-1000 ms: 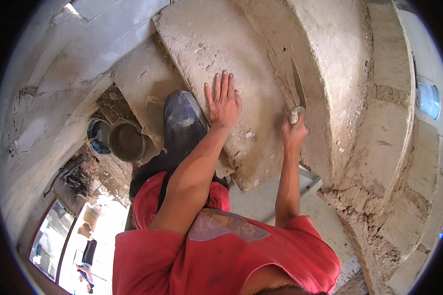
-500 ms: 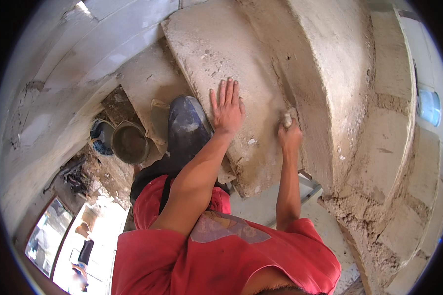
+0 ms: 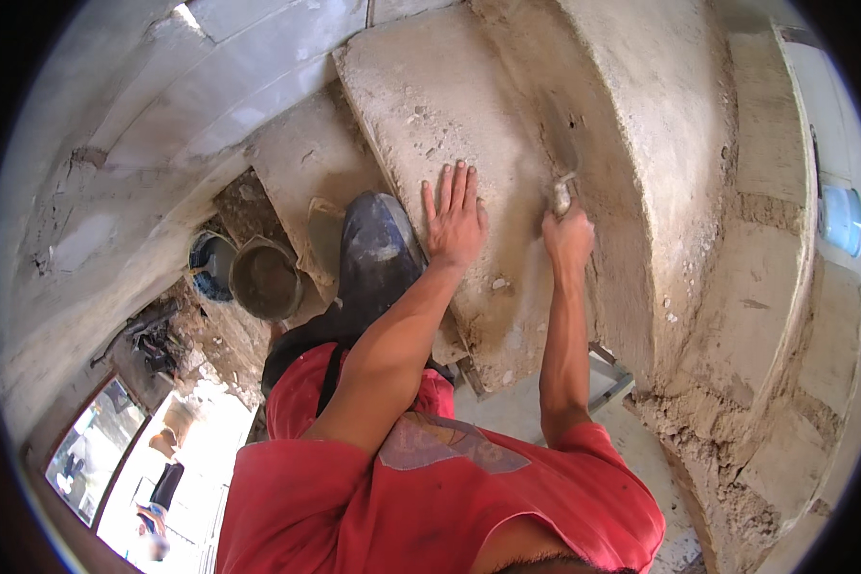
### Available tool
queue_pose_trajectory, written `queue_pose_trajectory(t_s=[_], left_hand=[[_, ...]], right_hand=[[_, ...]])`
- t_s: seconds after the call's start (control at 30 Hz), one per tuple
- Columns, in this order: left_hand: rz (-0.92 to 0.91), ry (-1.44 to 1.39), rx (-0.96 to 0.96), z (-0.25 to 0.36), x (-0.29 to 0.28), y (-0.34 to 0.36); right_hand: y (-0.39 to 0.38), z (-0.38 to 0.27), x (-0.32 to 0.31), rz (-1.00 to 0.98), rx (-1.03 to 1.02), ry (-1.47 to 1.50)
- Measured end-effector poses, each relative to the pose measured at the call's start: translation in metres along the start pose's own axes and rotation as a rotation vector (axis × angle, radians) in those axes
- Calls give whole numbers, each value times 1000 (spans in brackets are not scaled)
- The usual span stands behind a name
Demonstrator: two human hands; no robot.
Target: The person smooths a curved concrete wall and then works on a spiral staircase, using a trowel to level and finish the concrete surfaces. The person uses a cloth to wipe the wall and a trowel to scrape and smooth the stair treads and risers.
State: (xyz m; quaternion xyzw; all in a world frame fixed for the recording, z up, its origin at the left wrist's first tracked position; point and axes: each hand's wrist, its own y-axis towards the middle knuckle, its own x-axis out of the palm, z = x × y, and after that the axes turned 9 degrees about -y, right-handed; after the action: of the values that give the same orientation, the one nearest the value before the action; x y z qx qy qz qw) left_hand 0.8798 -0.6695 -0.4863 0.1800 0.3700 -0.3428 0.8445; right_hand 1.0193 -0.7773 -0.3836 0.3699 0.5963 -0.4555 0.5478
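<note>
My left hand (image 3: 457, 225) lies flat with fingers stretched out on a rough cement stair tread (image 3: 407, 81). To its right, my right hand (image 3: 569, 239) is wrapped round the pale handle of a trowel (image 3: 562, 197). The trowel's thin blade reaches away from me against the lower part of the riser (image 3: 631, 206), near the corner where it meets the tread. A small dark hole shows in the riser close to the blade. Loose crumbs of mortar lie on the tread beyond my left hand.
Two buckets (image 3: 266, 278) stand on the left, beside my bent knee (image 3: 383, 244). Lower steps drop away there along a plastered wall (image 3: 115, 182). Higher steps (image 3: 756, 277) rise on the right, with broken mortar at their near end. Another person (image 3: 165, 488) appears far below at lower left.
My right hand and the trowel have moved forward along the riser, and the blade now shows flatter against it. The left hand stays put on the tread. The whole view has shifted slightly.
</note>
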Motion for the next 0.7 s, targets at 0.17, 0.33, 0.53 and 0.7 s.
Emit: queue_pose_trajectory(t_s=[0.17, 0.33, 0.53, 0.7], left_hand=[[7, -36, 4, 0, -1, 0], [29, -47, -2, 0, -1, -1], [39, -18, 16, 0, -2, 0], [-96, -11, -37, 1, -5, 2]], right_hand=[[16, -12, 4, -21, -37, -99], [18, -15, 4, 68, -61, -23], [27, -20, -2, 60, -67, -48], [30, -24, 2, -32, -82, -33]])
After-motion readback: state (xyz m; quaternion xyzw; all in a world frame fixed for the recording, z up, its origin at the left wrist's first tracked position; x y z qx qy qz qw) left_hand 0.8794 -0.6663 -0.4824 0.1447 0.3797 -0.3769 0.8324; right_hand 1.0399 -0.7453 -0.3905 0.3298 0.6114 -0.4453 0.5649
